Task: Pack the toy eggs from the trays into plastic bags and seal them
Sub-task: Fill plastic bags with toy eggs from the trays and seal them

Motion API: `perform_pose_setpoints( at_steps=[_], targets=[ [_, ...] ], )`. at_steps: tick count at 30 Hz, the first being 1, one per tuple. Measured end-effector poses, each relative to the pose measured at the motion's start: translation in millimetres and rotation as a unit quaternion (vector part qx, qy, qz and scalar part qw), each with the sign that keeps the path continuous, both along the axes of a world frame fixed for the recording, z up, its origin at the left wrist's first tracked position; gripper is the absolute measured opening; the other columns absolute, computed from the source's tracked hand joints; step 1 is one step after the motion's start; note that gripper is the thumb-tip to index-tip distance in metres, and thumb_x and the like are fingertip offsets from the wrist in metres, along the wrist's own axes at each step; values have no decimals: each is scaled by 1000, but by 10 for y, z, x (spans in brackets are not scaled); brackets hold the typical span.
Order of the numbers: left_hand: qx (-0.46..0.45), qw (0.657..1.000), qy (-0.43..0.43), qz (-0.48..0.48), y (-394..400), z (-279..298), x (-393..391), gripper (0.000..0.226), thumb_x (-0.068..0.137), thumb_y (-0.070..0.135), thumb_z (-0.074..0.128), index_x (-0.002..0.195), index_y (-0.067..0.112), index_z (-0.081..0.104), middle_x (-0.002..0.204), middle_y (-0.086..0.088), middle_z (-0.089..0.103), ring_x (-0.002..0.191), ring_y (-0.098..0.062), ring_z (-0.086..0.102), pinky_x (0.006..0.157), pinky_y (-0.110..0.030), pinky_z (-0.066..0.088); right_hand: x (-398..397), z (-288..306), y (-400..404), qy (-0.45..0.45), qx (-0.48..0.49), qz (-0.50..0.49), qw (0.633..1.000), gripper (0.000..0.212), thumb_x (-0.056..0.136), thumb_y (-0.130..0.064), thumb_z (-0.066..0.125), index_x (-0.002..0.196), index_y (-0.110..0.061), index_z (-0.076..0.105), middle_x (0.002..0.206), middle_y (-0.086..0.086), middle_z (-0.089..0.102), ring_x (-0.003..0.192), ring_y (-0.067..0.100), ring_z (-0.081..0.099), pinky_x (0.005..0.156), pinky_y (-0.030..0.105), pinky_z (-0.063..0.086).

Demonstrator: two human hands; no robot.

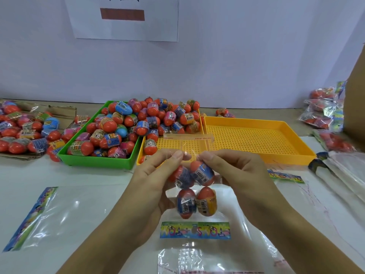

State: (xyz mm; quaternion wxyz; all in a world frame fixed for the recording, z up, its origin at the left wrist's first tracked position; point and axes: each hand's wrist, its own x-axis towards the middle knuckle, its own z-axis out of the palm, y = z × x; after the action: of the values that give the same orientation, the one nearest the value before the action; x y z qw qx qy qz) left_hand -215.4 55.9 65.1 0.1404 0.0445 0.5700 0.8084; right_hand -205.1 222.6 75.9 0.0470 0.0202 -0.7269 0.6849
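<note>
A clear plastic bag [188, 147] with several red toy eggs [197, 191] inside hangs upright in front of me, its open flap with a red-printed strip sticking up. My left hand [156, 180] pinches the bag's neck from the left. My right hand [233, 175] pinches it from the right, and both sets of fingers curl round the upper eggs. Behind them a green tray [98, 162] is heaped with eggs. A yellow tray [150, 155] beside it holds eggs at its back and left.
A second yellow tray [260, 139] sits to the right. Empty bags with colourful headers lie at left [39, 216], under my hands [195, 230] and at right [286, 177]. Loose eggs on cardboard [23, 131] lie at far left, filled bags [324, 111] at far right.
</note>
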Motion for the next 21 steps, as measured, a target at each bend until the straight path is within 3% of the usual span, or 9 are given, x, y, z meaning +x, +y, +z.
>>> perform_pose_setpoints(
  at_steps=[3, 6, 8, 12, 15, 17, 21],
  targets=[
    [-14, 1000, -4, 21, 14, -8, -1, 22, 77, 39, 64, 80, 22, 77, 87, -6, 74, 78, -14, 71, 55, -37, 56, 3, -12, -15, 1, 28, -12, 1000, 33, 80, -44, 60, 83, -16, 79, 79, 3, 74, 73, 11, 69, 59, 21, 56],
    [-14, 999, -7, 42, -13, -4, -11, 22, 77, 38, 65, 78, 19, 76, 84, -9, 73, 75, -16, 71, 53, -36, 55, 15, -15, -21, -29, 68, 25, 997, 44, 74, -59, 62, 89, -21, 78, 84, -1, 75, 77, 10, 71, 65, 30, 61],
    [-11, 999, -5, 46, -34, 9, -13, 24, 74, 39, 67, 79, 18, 77, 85, -9, 73, 77, -18, 72, 54, -36, 56, 17, -13, -19, -36, 84, 40, 995, 43, 72, -59, 67, 88, -21, 79, 85, 0, 76, 80, 13, 71, 67, 34, 62],
    [0, 999, 4, 46, -38, 19, -2, 31, 66, 44, 71, 79, 18, 77, 84, -6, 72, 77, -16, 70, 56, -36, 56, -14, 5, 12, -76, -39, 57, 995, 36, 68, -40, 77, 84, -8, 79, 86, 10, 73, 77, 15, 68, 62, 26, 56],
    [12, 999, 19, 42, -40, 22, -8, 33, 66, 45, 71, 82, 17, 78, 90, -12, 72, 84, -22, 70, 69, -37, 60, -24, 8, 23, -126, -121, 78, 982, 31, 63, -33, 80, 78, -6, 77, 84, 10, 69, 76, 16, 65, 61, 26, 54],
    [26, 998, 21, 46, -38, 38, -11, 35, 66, 45, 70, 84, 16, 78, 92, -11, 72, 86, -20, 69, 70, -32, 60, -25, 2, 21, -144, -144, 78, 976, 33, 60, -33, 81, 80, -6, 77, 84, 10, 70, 76, 16, 66, 59, 26, 54],
    [50, 995, 11, 82, -47, 49, -13, 28, 68, 38, 69, 86, 20, 80, 95, -7, 76, 81, -13, 72, 60, -24, 57, -15, -16, 10, -155, -140, 77, 975, 39, 61, -33, 82, 84, -1, 75, 85, 12, 70, 73, 16, 66, 58, 27, 56]
  ],
)
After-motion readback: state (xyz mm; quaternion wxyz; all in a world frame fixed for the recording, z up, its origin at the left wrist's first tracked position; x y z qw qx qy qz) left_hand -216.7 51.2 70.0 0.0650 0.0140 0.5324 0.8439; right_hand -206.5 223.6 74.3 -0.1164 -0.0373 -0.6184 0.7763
